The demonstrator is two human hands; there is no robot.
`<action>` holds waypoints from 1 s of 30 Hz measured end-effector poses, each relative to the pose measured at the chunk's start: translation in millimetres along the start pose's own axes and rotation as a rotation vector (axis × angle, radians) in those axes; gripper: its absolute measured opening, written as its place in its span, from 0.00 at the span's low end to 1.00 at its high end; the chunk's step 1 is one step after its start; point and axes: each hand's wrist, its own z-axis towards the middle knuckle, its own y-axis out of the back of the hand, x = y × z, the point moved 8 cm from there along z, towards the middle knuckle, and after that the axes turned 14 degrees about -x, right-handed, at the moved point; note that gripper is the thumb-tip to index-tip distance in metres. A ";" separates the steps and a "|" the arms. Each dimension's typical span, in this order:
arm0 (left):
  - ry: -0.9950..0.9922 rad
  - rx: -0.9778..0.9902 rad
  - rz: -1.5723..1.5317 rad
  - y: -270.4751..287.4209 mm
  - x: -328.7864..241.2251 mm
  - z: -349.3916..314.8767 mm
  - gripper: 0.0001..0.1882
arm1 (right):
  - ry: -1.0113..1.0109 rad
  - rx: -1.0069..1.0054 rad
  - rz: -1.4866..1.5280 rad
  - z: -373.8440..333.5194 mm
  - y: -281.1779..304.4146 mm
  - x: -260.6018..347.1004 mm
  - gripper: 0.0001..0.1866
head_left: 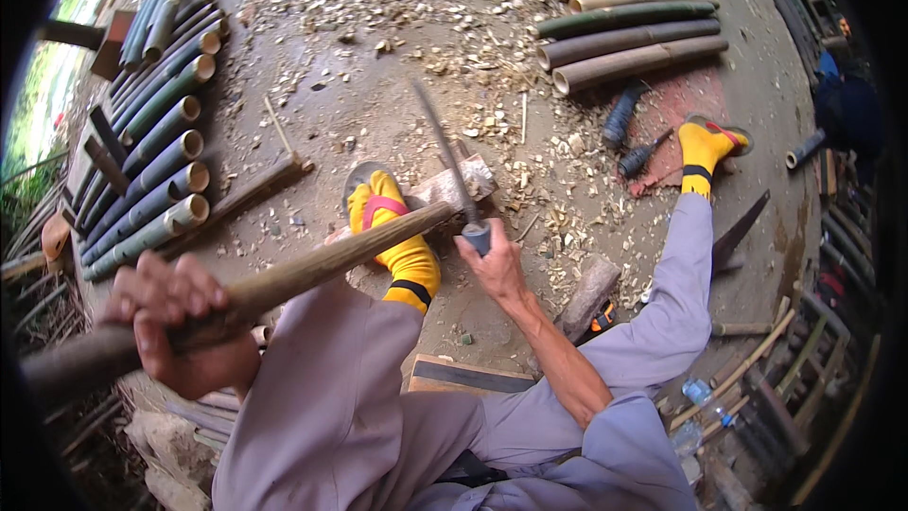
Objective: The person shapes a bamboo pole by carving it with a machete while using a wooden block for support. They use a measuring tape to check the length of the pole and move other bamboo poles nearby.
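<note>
My left hand (184, 326) is closed around a thick wooden pole (312, 274) at the lower left. The pole slants up to the right, over my lap and past my left foot, its tip close to my right hand (499, 265). In that hand is a long, narrow-bladed tool (443, 151) gripped by its dark handle. The grey blade points up and away, slightly blurred; whether it is a knife or a file I cannot tell. Behind the blade lies a short wooden block (473, 180) on the ground, beside my left foot (392, 237) in a yellow sock and sandal.
Cut bamboo tubes lie in rows at left (175, 161) and far right (643, 47). Wood chips (445, 28) cover the ground. Near my right foot (711, 147) are two dark-wrapped tools (622, 118) and a saw blade (741, 227). A short log (591, 293) lies by my right arm.
</note>
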 end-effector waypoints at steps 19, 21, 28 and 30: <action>-0.147 0.060 -0.080 -57.6 -39.2 20.0 0.10 | 0.325 0.018 0.054 -53.7 75.8 136.9 0.24; -0.087 0.056 -0.082 -58.4 -35.8 13.9 0.10 | 0.361 -0.006 0.091 -51.2 71.1 144.4 0.24; -0.275 0.119 -0.161 -57.6 -54.0 -9.0 0.17 | 0.677 -0.145 0.275 -69.7 70.0 219.8 0.26; -0.353 0.130 -0.138 -59.7 -57.1 -13.8 0.16 | 0.710 -0.158 0.283 -62.7 61.1 219.7 0.26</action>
